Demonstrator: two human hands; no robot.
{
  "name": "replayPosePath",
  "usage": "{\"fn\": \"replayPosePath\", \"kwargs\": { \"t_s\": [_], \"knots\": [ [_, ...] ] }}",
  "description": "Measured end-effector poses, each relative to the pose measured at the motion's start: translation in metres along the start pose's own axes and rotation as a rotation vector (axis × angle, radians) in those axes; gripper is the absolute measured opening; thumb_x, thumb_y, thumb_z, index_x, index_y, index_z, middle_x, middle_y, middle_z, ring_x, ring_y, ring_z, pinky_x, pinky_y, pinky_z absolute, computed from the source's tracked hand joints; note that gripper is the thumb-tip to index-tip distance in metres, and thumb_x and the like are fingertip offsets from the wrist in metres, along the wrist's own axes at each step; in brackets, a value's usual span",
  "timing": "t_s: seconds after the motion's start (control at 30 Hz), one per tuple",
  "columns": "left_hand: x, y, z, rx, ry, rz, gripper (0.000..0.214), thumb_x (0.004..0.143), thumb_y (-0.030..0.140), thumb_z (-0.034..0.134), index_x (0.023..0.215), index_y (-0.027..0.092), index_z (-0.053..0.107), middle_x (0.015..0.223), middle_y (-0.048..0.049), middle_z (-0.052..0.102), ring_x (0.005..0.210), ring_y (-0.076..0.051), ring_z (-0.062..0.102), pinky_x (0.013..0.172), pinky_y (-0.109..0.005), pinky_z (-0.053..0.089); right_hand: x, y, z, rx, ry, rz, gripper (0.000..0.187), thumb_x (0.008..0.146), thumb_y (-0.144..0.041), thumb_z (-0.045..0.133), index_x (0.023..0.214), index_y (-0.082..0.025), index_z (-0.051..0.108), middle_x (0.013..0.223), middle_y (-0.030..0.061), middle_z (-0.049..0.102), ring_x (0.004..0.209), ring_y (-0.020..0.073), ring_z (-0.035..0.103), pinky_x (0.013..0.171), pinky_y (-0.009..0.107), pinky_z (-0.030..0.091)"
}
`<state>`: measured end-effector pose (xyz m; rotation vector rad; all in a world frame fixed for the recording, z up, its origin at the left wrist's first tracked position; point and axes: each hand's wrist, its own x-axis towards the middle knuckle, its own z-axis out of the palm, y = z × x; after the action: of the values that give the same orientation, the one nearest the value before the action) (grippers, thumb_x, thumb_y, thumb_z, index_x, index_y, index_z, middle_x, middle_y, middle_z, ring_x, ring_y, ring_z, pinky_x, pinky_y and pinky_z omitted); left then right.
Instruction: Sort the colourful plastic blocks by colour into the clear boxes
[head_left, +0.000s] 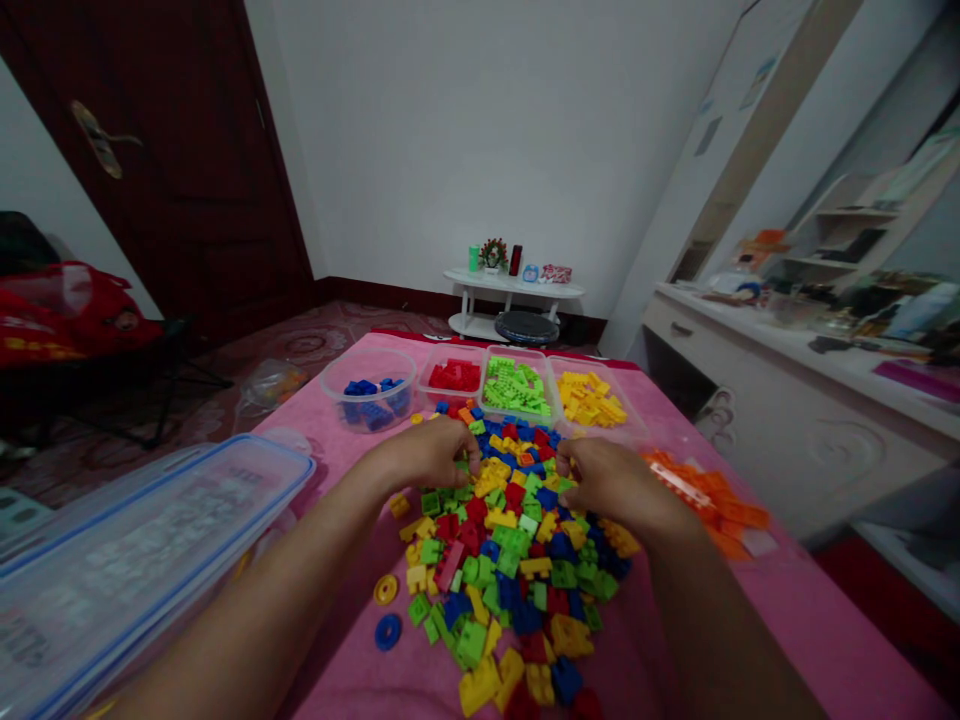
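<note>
A heap of mixed plastic bricks (pixel 510 560) in red, blue, green and yellow lies on a pink tablecloth (pixel 787 610). My left hand (pixel 427 452) rests on the far left of the heap, fingers curled down into the bricks. My right hand (pixel 611 480) sits on the far right side, fingers likewise curled and pinched among the bricks. What either hand grips is hidden by the fingers. Beyond the heap stand a round tub of blue bricks (pixel 369 388), a tray of red bricks (pixel 454 375), a tray of green bricks (pixel 516 385) and a tray of yellow bricks (pixel 589 397).
A pile of orange bricks (pixel 712 500) lies at the right. A large clear lidded box with a blue rim (pixel 142 550) sits at the left edge. Two loose round discs (pixel 387 610) lie near the heap. A white desk (pixel 787 380) stands to the right, a small white table (pixel 514 295) behind.
</note>
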<state>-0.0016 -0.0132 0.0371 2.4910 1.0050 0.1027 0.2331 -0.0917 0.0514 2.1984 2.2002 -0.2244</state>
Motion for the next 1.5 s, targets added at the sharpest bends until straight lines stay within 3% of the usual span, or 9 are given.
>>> {"fn": "replayPosePath", "kwargs": {
  "t_s": [0.3, 0.43, 0.67, 0.87, 1.0, 1.13, 1.33, 1.4, 1.5],
  "knots": [
    [0.004, 0.003, 0.013, 0.196, -0.081, -0.043, 0.034, 0.057, 0.027, 0.075, 0.091, 0.025, 0.073, 0.088, -0.0018, 0.071, 0.078, -0.019, 0.061, 0.06, -0.024, 0.038, 0.0, -0.008, -0.011, 0.246, 0.115, -0.103, 0.022, 0.075, -0.035, 0.058, 0.088, -0.02, 0.068, 0.074, 0.0031, 0.064, 0.066, 0.0161, 0.056, 0.056, 0.025, 0.032],
    [0.005, -0.001, 0.003, -0.034, 0.035, -0.042, 0.023, 0.071, 0.033, 0.065, 0.087, 0.018, 0.072, 0.074, -0.0019, 0.067, 0.066, -0.015, 0.057, 0.056, -0.022, 0.036, 0.007, -0.016, -0.006, 0.725, 0.161, -0.151, 0.028, 0.081, -0.044, 0.051, 0.073, -0.018, 0.06, 0.057, -0.0011, 0.053, 0.052, 0.0122, 0.049, 0.048, 0.023, 0.032],
    [0.014, 0.0, 0.001, -0.529, 0.322, 0.103, 0.038, 0.077, 0.039, 0.062, 0.104, 0.013, 0.069, 0.08, -0.0032, 0.067, 0.065, -0.012, 0.053, 0.057, -0.021, 0.037, 0.019, -0.033, 0.016, 1.469, -0.03, -0.044, 0.03, 0.074, -0.047, 0.062, 0.082, -0.019, 0.053, 0.058, -0.0038, 0.052, 0.046, 0.0089, 0.051, 0.045, 0.02, 0.044],
    [0.01, 0.008, -0.002, -0.491, 0.43, 0.091, 0.039, 0.076, 0.038, 0.063, 0.107, 0.015, 0.068, 0.086, -0.0046, 0.069, 0.07, -0.014, 0.055, 0.062, -0.023, 0.041, 0.02, -0.043, 0.024, 1.391, -0.06, -0.085, 0.03, 0.074, -0.047, 0.063, 0.076, -0.018, 0.056, 0.063, -0.0046, 0.049, 0.049, 0.0084, 0.052, 0.04, 0.018, 0.04],
    [0.011, 0.007, -0.003, -0.55, 0.431, 0.078, 0.038, 0.075, 0.038, 0.065, 0.104, 0.014, 0.068, 0.082, -0.0039, 0.067, 0.07, -0.014, 0.054, 0.062, -0.023, 0.042, 0.018, -0.043, 0.02, 1.266, 0.054, -0.148, 0.021, 0.07, -0.036, 0.067, 0.076, -0.016, 0.062, 0.065, -0.0031, 0.053, 0.057, 0.0085, 0.051, 0.047, 0.017, 0.039],
    [0.012, 0.012, -0.002, -0.823, 0.4, -0.02, 0.028, 0.071, 0.037, 0.065, 0.086, 0.013, 0.065, 0.07, 0.0003, 0.057, 0.06, -0.01, 0.048, 0.051, -0.018, 0.037, 0.018, -0.043, 0.017, 1.403, 0.208, -0.089, 0.028, 0.067, -0.036, 0.071, 0.085, -0.016, 0.063, 0.073, -0.0002, 0.06, 0.064, 0.0106, 0.055, 0.053, 0.02, 0.045],
    [0.013, 0.021, -0.001, -1.491, 0.111, -0.24, 0.028, 0.065, 0.038, 0.058, 0.081, 0.016, 0.057, 0.067, 0.001, 0.05, 0.047, -0.007, 0.042, 0.034, -0.014, 0.015, 0.016, -0.045, 0.015, 1.586, 0.256, -0.043, 0.036, 0.064, -0.036, 0.076, 0.091, -0.017, 0.062, 0.081, 0.0015, 0.064, 0.071, 0.0123, 0.061, 0.066, 0.025, 0.052],
    [0.013, 0.022, 0.001, -1.563, 0.021, -0.252, 0.033, 0.066, 0.044, 0.06, 0.083, 0.016, 0.057, 0.068, 0.0003, 0.052, 0.045, -0.006, 0.04, 0.033, -0.014, 0.01, 0.016, -0.047, 0.016, 1.61, 0.241, -0.054, 0.036, 0.063, -0.035, 0.076, 0.092, -0.017, 0.063, 0.083, 0.0018, 0.064, 0.075, 0.0136, 0.063, 0.069, 0.026, 0.053],
    [0.014, 0.023, 0.008, -1.506, 0.051, -0.241, 0.043, 0.066, 0.053, 0.066, 0.086, 0.016, 0.058, 0.07, 0.0001, 0.055, 0.044, -0.005, 0.04, 0.034, -0.014, 0.009, 0.018, -0.048, 0.019, 1.64, 0.247, -0.082, 0.036, 0.063, -0.034, 0.077, 0.093, -0.018, 0.063, 0.088, 0.0027, 0.065, 0.079, 0.0162, 0.064, 0.073, 0.03, 0.054]
  ]
}}
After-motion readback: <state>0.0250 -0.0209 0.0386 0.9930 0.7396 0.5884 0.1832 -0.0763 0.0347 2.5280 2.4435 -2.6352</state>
